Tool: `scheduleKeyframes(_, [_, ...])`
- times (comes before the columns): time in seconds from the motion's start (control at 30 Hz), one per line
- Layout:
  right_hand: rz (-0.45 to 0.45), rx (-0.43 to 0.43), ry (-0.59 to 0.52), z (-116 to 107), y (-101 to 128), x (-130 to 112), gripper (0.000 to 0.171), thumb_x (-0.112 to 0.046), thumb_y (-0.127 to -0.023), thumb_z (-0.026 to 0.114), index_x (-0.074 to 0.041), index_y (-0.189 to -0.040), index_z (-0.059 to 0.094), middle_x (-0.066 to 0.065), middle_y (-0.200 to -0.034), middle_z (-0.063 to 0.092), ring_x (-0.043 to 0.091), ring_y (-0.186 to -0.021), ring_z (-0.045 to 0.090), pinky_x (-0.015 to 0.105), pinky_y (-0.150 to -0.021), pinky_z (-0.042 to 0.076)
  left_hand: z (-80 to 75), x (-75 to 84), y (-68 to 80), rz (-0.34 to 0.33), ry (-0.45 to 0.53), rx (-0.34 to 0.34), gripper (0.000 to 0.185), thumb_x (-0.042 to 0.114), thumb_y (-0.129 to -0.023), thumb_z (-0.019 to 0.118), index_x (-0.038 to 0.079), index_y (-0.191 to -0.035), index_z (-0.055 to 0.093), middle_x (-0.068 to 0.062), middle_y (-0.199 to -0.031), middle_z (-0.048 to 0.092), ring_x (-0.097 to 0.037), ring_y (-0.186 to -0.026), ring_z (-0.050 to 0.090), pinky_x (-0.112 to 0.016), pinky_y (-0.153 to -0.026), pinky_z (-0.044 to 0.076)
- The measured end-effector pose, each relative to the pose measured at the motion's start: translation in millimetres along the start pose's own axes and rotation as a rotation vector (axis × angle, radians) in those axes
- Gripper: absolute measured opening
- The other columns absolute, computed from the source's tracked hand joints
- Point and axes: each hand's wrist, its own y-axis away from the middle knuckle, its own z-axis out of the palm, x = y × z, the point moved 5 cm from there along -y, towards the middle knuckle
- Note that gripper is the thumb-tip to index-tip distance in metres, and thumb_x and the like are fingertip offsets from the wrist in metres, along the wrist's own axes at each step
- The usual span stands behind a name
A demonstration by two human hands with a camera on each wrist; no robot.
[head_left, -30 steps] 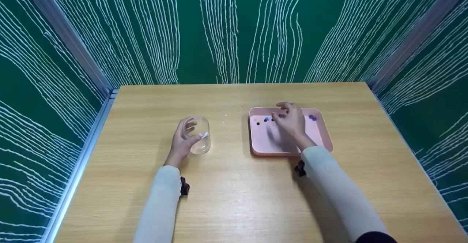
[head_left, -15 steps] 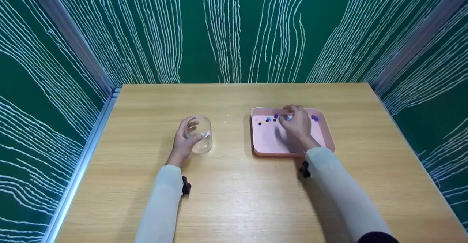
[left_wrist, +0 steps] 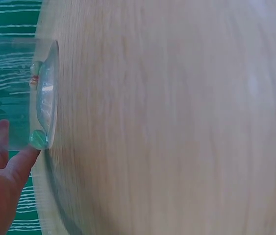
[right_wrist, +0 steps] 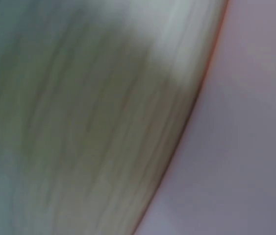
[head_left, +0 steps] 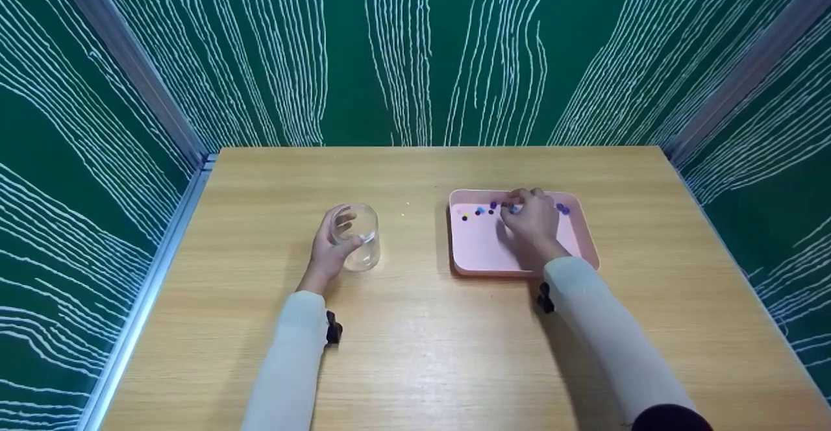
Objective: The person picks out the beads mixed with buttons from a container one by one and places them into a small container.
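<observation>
The left hand (head_left: 328,249) is curled around the clear glass (head_left: 355,236), which stands on the wooden table (head_left: 415,353) at about 9 o'clock from the pink tray (head_left: 480,249). The right hand (head_left: 533,223) has moved slightly toward 12 o'clock since one second ago, and its fingers are now bent down over the small beads (head_left: 483,209) along the tray's far edge. I judge it is picking one; whether it already pinches a bead, I cannot tell.

Clear glossy glass jar (head_left: 355,236), matt pink plastic tray (head_left: 483,249), smooth wood table (head_left: 422,353).
</observation>
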Motion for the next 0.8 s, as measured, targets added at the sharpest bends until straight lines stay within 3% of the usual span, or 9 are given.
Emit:
scheduleKeyframes(0.3, [0.016,-0.016,0.097,5,-5,7,0.036,-0.029,-0.085,0.068,-0.012,-0.117,0.066,0.011,-0.109,0.055,0.031,-0.099,0.047,0.051,-0.09,0.045,-0.1,0.6,-0.4,0.029,-0.004,0.014,0.068,-0.001,-0.076,0.066,-0.006,-0.138,0.037,-0.039,-0.137,0.036,-0.053,-0.134,0.03,-0.061,-0.116,0.021])
scheduleKeyframes(0.53, [0.059,-0.03,0.091,11,-5,9,0.03,-0.029,-0.088,0.062,-0.017,-0.115,0.068,0.007,-0.11,0.052,0.031,-0.102,0.047,0.055,-0.098,0.042,-0.1,0.6,-1.3,0.025,-0.005,0.025,0.069,-0.002,-0.076,0.066,-0.007,-0.138,0.037,-0.038,-0.137,0.038,-0.053,-0.133,0.031,-0.061,-0.115,0.025])
scheduleKeyframes(0.63, [0.074,-0.048,0.082,14,-5,10,0.027,-0.031,-0.089,0.061,-0.021,-0.113,0.068,0.006,-0.111,0.052,0.03,-0.105,0.046,0.057,-0.099,0.04,-0.1,0.8,-1.0,0.014,-0.017,0.024,0.069,-0.002,-0.076,0.066,-0.006,-0.138,0.037,-0.037,-0.137,0.039,-0.052,-0.134,0.032,-0.059,-0.116,0.025])
scheduleKeyframes(0.8, [0.015,-0.034,0.133,15,-6,11,0.022,-0.031,-0.088,0.061,-0.021,-0.106,0.069,0.007,-0.107,0.055,0.031,-0.105,0.046,0.059,-0.098,0.039,-0.7,-0.9,-0.5,-0.033,-0.015,0.004,0.071,0.002,-0.078,0.067,-0.002,-0.141,0.035,-0.032,-0.141,0.036,-0.052,-0.136,0.028,-0.059,-0.115,0.027])
